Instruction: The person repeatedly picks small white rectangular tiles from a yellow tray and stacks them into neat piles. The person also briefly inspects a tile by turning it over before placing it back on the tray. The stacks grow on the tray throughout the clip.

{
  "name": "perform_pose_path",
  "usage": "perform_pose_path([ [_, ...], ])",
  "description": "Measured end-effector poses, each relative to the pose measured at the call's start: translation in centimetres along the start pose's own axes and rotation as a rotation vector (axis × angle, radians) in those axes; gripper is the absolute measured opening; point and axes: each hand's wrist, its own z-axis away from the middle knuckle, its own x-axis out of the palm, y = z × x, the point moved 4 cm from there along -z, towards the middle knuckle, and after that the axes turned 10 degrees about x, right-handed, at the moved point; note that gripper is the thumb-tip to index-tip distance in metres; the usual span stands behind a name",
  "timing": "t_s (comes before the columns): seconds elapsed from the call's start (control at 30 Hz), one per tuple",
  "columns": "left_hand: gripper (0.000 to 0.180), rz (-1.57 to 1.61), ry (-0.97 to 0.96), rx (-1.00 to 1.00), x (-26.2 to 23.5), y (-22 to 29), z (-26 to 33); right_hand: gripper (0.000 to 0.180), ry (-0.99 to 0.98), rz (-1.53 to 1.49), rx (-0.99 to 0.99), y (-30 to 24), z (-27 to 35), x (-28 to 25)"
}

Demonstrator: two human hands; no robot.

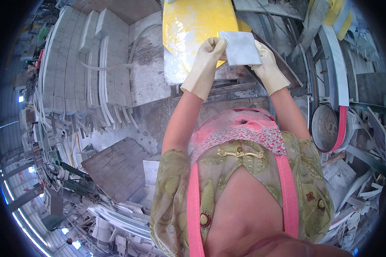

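At far left, long grey-white strips [64, 64] stand in close-packed rows, with shorter pieces set on top of some. A pale band [107, 67] loops across the rows and curves upward to their right. Below them, a dark, worn board [118, 169] lies at an angle, with a small white panel [151, 172] at its right edge.

At upper centre is a yellow sheet [197, 25], its surface glossy in patches and marked with white residue toward the lower left. In front of it is the left hand [212, 48], in a cream glove. Its fingers are curled in and pinch the left edge of a tile [243, 49]. The tile is grey-white, flat and roughly square, held between the two hands and overlapping the sheet's right side in view; whether the two touch cannot be told. The right hand [265, 61], gloved alike, grips the tile's right edge; its fingers are partly hidden behind the tile, so their full spread cannot be told.

Below the hands, the person wears a pink apron [236, 124] over a green patterned top [176, 184]. To the right are a round grey pan [324, 128] and, beneath it, heaped pale scrap [351, 192].
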Motion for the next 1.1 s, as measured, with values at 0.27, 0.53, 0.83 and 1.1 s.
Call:
perform_pose_path([
  [0.27, 0.031, 0.012, -0.067, 0.02, 0.3, 0.2, 1.0, 0.036, 0.012, 0.034, -0.017, 0.2, 0.3, 0.4],
  [0.53, 0.039, -0.026, -0.186, 0.142, -0.2, -0.9, 0.7, 0.038, -0.064, -0.098, -0.084, -0.4, -0.7, 0.0],
  [0.83, 0.043, 0.093, -0.164, 0.058, -1.4, -1.4, 0.4, 0.049, -0.352, 0.134, -0.21, -2.7, 1.5, 2.8],
  [1.1, 0.043, 0.238, -0.061, 0.009, -3.6, -3.5, 0.3, 0.062, -0.546, 0.479, -0.262, -2.6, 3.2, 5.3],
])
